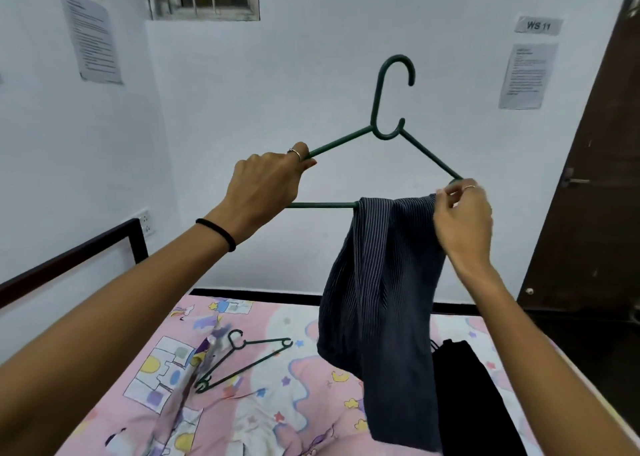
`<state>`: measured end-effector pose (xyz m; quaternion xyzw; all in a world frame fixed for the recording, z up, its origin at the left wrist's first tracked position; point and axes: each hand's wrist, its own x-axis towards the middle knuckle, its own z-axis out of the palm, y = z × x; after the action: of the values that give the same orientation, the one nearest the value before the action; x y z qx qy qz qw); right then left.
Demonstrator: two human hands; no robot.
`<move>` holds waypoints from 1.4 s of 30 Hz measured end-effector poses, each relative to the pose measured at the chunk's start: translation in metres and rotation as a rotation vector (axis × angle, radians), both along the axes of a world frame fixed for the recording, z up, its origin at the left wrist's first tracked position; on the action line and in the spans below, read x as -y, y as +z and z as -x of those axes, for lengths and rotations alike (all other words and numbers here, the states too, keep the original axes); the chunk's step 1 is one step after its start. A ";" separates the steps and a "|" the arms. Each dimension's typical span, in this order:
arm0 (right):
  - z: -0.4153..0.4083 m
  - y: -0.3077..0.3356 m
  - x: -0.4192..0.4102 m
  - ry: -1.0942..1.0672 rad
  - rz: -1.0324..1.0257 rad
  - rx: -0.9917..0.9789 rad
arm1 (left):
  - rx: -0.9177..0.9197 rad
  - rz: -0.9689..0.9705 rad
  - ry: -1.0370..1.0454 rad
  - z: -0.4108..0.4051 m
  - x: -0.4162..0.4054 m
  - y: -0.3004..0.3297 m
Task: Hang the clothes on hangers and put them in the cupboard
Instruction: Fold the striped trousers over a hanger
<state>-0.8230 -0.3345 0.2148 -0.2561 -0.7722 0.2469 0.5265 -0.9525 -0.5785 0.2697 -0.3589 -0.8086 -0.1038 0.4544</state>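
Observation:
I hold a dark green plastic hanger (388, 123) up in front of the white wall. My left hand (266, 185) grips its left shoulder arm. A dark blue pinstriped garment (384, 300) is draped over the right part of the hanger's bottom bar and hangs down over the bed. My right hand (462, 220) pinches the garment's top edge at the hanger's right corner. A second green hanger (242, 362) lies flat on the bedsheet. A black garment (474, 396) lies on the bed, partly hidden behind the striped one.
The bed with a pink patterned sheet (270, 414) fills the foreground, with a dark metal bed frame (79, 251) at left. A dark brown wooden door (595, 185) stands at the right. Paper notices (526, 75) hang on the wall.

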 end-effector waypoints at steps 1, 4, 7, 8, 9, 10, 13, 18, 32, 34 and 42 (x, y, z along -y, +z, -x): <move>-0.004 -0.003 0.014 0.057 -0.003 -0.008 | -0.003 0.016 0.003 -0.003 -0.005 0.000; -0.001 -0.015 0.051 0.199 0.044 0.187 | -0.015 0.047 0.005 -0.008 -0.017 0.004; 0.007 -0.022 0.061 0.288 0.172 0.299 | -0.032 0.064 0.016 -0.009 -0.023 0.006; 0.008 -0.022 0.060 0.316 0.200 0.283 | -0.034 0.064 0.020 -0.010 -0.023 0.006; 0.008 -0.021 0.059 0.336 0.209 0.261 | -0.033 0.063 0.027 -0.009 -0.023 0.005; 0.008 -0.020 0.059 0.344 0.202 0.229 | -0.032 0.064 0.037 -0.009 -0.022 0.004; 0.007 -0.006 0.056 0.327 0.145 0.113 | -0.035 0.078 0.069 -0.009 -0.020 0.000; 0.019 0.022 0.055 0.110 -0.252 0.219 | -0.052 0.139 0.088 -0.022 -0.030 0.002; -0.018 -0.009 0.104 0.477 -0.584 0.173 | 0.126 -0.150 -0.096 -0.022 -0.051 0.008; -0.025 -0.009 0.075 0.351 -0.363 -0.099 | 0.177 -0.205 -0.159 -0.016 -0.045 0.005; -0.002 0.016 -0.041 0.266 0.233 0.184 | 0.499 -0.254 -0.493 -0.007 -0.042 0.002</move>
<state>-0.8212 -0.2935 0.2313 -0.2325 -0.8104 0.3773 0.3833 -0.9459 -0.5366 0.2720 -0.4471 -0.7646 -0.3939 0.2457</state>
